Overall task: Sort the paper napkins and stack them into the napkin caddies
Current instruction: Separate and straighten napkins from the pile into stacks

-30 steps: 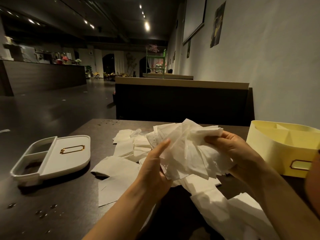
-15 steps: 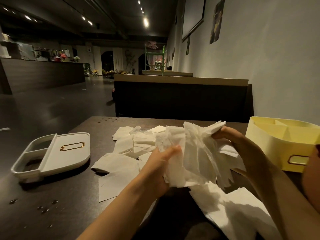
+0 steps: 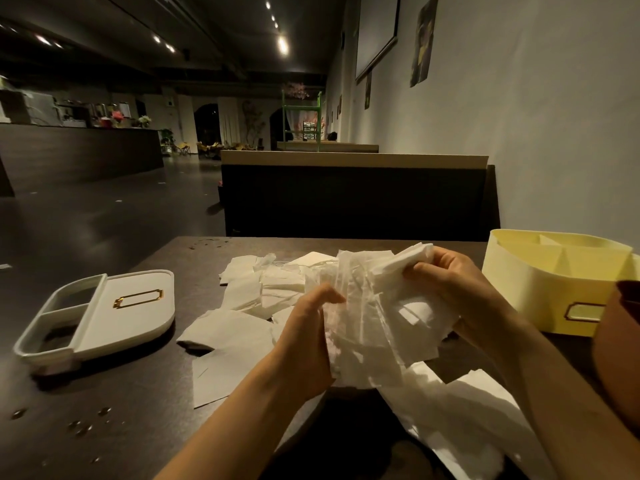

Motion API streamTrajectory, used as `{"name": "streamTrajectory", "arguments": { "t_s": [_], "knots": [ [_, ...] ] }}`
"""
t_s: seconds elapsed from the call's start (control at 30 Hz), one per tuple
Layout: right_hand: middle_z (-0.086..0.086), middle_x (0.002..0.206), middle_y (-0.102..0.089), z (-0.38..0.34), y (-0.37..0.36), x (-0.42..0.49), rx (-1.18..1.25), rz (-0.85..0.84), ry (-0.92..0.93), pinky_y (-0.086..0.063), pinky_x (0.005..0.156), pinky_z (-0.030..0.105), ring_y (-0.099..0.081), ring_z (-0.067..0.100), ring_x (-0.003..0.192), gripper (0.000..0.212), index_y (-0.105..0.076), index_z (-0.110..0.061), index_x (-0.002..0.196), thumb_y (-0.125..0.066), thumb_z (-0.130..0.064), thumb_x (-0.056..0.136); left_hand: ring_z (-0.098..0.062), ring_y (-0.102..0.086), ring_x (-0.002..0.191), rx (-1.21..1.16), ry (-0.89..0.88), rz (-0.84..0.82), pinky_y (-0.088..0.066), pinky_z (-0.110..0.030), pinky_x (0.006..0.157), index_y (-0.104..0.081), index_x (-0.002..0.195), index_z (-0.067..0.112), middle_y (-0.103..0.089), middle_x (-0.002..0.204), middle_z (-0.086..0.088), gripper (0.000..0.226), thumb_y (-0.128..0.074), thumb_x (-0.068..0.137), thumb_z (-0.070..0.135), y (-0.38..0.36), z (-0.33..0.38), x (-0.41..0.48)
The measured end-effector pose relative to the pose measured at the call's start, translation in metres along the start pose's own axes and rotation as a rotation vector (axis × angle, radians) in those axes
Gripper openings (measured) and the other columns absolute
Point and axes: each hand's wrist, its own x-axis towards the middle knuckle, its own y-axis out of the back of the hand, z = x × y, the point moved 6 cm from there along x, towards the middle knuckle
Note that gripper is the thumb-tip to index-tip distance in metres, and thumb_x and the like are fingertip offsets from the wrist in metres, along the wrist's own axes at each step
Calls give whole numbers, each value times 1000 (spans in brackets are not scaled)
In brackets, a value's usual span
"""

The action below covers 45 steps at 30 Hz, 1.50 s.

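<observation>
Both hands hold a thick bunch of white paper napkins (image 3: pixel 374 317) upright above the dark table (image 3: pixel 114 410). My left hand (image 3: pixel 308 341) grips the bunch's lower left side with curled fingers. My right hand (image 3: pixel 453 289) grips its upper right edge. More loose napkins (image 3: pixel 242 341) lie spread on the table behind and below the bunch. A white caddy (image 3: pixel 138 306) with a gold label frame lies on its side at the left. At the right stands a yellow caddy (image 3: pixel 540 282) with dividers inside.
A brown rounded object (image 3: pixel 620 351) sits at the right edge, in front of the yellow caddy. Water drops (image 3: pixel 79 426) dot the table's near left. A dark booth back (image 3: pixel 353 199) rises behind the table, and a pale wall runs along the right.
The bunch of napkins has been turned more upright between my hands. My left hand's fingers have curled round its lower side, and my right hand has shifted to its top right edge.
</observation>
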Motion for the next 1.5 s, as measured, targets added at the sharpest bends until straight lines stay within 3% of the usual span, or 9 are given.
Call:
{"name": "streamTrajectory", "arguments": {
  "t_s": [0.13, 0.23, 0.47, 0.63, 0.9, 1.07, 1.23, 1.33, 1.5],
  "knots": [
    [-1, 84, -64, -3, -7, -3, -13, -37, -17, -52, 51, 13, -60, 15, 75, 17, -58, -25, 86, -58, -9, 89, -22, -72, 80, 12, -49, -39, -57, -34, 59, -60, 105, 21, -74, 90, -8, 37, -60, 75, 42, -7, 3, -2],
    [-2, 81, -64, -3, -10, -4, -14, -56, -64, -51, 47, 15, -60, 15, 73, 14, -59, -26, 86, -59, -12, 88, -27, -67, 93, 83, -40, 25, -58, -37, 64, -60, 108, 24, -69, 105, -10, 46, -74, 68, 43, -2, 2, 0],
    [2, 74, -56, -16, 6, -17, 289, 70, -114, -48, 54, 33, -56, 18, 65, 17, -50, -26, 79, -47, -20, 94, -32, -63, 93, 45, -69, 137, -56, -42, 73, -61, 114, 14, -64, 104, -21, 29, -61, 87, 25, 5, 2, 2],
    [-4, 64, -65, -17, 6, -11, 417, -33, -80, -54, 48, 21, -64, 8, 55, 16, -60, -27, 88, -45, -24, 93, -23, -69, 75, -14, -48, 119, -59, -37, 59, -63, 97, 19, -71, 85, -10, 11, -55, 90, 18, 3, 3, -1],
    [-1, 84, -65, 4, -12, -5, 93, 3, -96, -49, 53, 22, -61, 11, 73, 12, -61, -23, 92, -53, -14, 93, -20, -62, 62, -18, 8, 132, -53, -33, 57, -59, 103, 13, -65, 65, -6, 21, -48, 88, 24, 4, 0, -1],
    [-4, 87, -66, 11, -29, -6, 80, -94, -142, -51, 59, 20, -61, 8, 78, 15, -59, -27, 93, -55, -13, 92, -27, -58, 82, -5, 36, 158, -52, -41, 66, -52, 110, 14, -58, 94, -16, 25, -48, 89, 27, 3, -1, -2],
    [4, 97, -67, 18, -34, -6, 107, 2, -136, -53, 62, 25, -63, 17, 87, 22, -58, -16, 113, -56, -11, 92, -29, -62, 88, -30, 40, 164, -54, -42, 74, -53, 113, 14, -64, 102, -18, 35, -50, 87, 38, 6, -4, 1],
    [6, 103, -64, 21, -40, -7, 142, 15, -153, -53, 61, 23, -62, 17, 90, 25, -50, -15, 118, -53, -11, 94, -27, -69, 91, 40, -76, 108, -56, -42, 81, -60, 112, 19, -72, 99, -13, 35, -53, 86, 42, -1, -1, 2],
    [6, 127, -50, 21, -58, -11, 74, -158, -149, -52, 81, 29, -55, 20, 107, 54, -25, -35, 139, -45, -9, 97, -17, -70, 87, 143, -146, 142, -58, -35, 75, -58, 102, 29, -73, 90, -3, 43, -64, 64, 49, -1, 1, 4]
  ]
}}
